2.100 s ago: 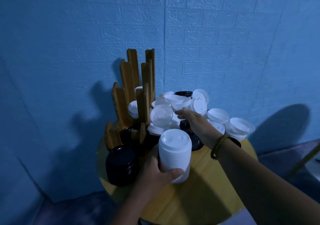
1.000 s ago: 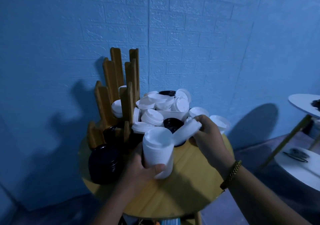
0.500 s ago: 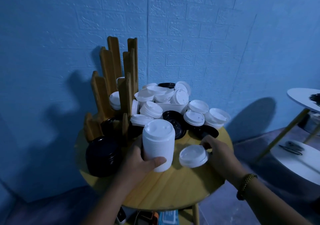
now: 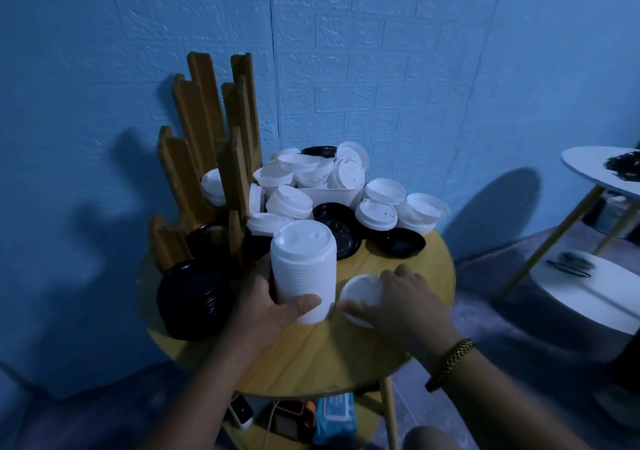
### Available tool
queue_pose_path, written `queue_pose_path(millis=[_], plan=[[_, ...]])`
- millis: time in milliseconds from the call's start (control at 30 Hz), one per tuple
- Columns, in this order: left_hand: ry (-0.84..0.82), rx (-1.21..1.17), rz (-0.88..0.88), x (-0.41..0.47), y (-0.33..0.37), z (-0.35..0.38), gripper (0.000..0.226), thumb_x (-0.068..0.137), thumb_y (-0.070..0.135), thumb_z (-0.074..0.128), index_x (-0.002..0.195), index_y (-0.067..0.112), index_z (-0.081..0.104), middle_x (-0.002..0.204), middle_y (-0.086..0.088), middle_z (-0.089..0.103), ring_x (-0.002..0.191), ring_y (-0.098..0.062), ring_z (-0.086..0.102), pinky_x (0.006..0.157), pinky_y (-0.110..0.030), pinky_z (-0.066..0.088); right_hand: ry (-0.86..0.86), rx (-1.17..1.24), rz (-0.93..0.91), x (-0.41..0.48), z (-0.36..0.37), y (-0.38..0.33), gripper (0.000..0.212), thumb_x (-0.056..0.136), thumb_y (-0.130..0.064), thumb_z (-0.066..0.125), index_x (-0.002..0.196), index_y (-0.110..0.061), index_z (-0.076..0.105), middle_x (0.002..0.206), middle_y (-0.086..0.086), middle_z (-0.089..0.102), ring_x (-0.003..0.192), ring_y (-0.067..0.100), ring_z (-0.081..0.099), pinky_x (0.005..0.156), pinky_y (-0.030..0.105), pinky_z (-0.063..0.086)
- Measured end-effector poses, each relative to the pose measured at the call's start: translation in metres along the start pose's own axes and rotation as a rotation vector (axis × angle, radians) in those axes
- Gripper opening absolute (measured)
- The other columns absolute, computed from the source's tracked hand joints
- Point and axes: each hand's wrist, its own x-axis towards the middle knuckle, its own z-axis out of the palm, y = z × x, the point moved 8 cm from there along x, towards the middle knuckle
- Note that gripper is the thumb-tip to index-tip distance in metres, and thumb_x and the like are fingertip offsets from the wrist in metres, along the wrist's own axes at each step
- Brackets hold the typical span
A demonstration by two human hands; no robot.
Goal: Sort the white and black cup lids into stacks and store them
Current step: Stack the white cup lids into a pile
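Nearest the camera, a beaded bracelet point(image 4: 450, 359) was worn on the right wrist. The right hand point(image 4: 405, 297) was laid palm down over a single white lid point(image 4: 360, 294), which rested flat on the round wooden table point(image 4: 329, 356). Its thumb was stretched along the lid's near edge and its fingers were curled over the far side, so the lid was grasped from above.

Just to the left of that hand, the left hand point(image 4: 273, 307) was wrapped round the lower part of a tall stack of white lids point(image 4: 303, 269), which was kept upright on the table. The thumb was pressed across the front of the stack and the fingers were hidden behind it.

Further left of the left hand, a stack of black lids point(image 4: 192, 297) was seen near the table's edge.

Beyond both hands, loose black lids point(image 4: 398, 242) were lying flat, and behind them loose white lids point(image 4: 377, 214) were heaped in and around a white box point(image 4: 332, 195).

Beyond the left hand, a wooden rack point(image 4: 207, 138) was stood upright, with some white lids and some black lids lodged between its slats. Everything was backed by a blue wall point(image 4: 381, 69).
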Motion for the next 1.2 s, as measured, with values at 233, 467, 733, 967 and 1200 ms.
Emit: queue_pose_path(millis=[233,467,733,967,1200], plan=[[-0.013,-0.032,-0.009,0.002,-0.002,0.002,0.094,0.053,0.062,0.088,0.137,0.05,0.048,0.123,0.024,0.064,0.112,0.001,0.063,0.088,-0.028,0.055,-0.089,0.172,-0.051,0.006,-0.002,0.013,0.102,0.08,-0.066,0.065,0.156,-0.019,0.016,0.157,0.004,0.019,0.14,0.028,0.028,0.11,0.044,0.038],[-0.005,-0.011,-0.03,0.0,-0.003,0.0,0.095,0.053,0.065,0.088,0.137,0.054,0.044,0.127,0.022,0.061,0.11,0.004,0.061,0.087,-0.026,0.054,0.264,0.27,-0.109,0.016,-0.04,0.015,0.071,0.075,-0.063,0.069,0.129,-0.021,0.05,0.123,0.002,0.055,0.104,0.018,0.051,0.081,0.032,0.045],[0.016,0.02,-0.062,-0.003,-0.001,0.0,0.089,0.065,0.048,0.091,0.141,0.045,0.043,0.125,0.018,0.059,0.114,-0.001,0.056,0.085,-0.025,0.05,-0.014,0.475,-0.634,0.004,-0.09,-0.099,0.068,0.084,-0.046,0.073,0.144,-0.035,0.044,0.137,-0.021,0.04,0.125,0.001,0.042,0.099,0.024,0.044],[0.007,0.023,-0.077,-0.003,0.0,0.0,0.084,0.069,0.044,0.091,0.139,0.045,0.044,0.122,0.019,0.06,0.111,-0.001,0.058,0.083,-0.021,0.05,-0.131,0.42,-0.655,0.023,-0.078,-0.109,0.06,0.084,-0.038,0.075,0.138,-0.041,0.048,0.138,-0.026,0.04,0.127,-0.002,0.038,0.098,0.021,0.038],[-0.028,-0.013,-0.092,-0.003,0.002,0.003,0.087,0.067,0.048,0.091,0.137,0.052,0.039,0.127,0.019,0.058,0.111,0.001,0.058,0.086,-0.026,0.054,-0.276,0.446,-0.62,0.032,-0.079,-0.097,0.061,0.081,-0.037,0.08,0.135,-0.043,0.052,0.133,-0.025,0.053,0.119,-0.007,0.051,0.094,0.012,0.045]])
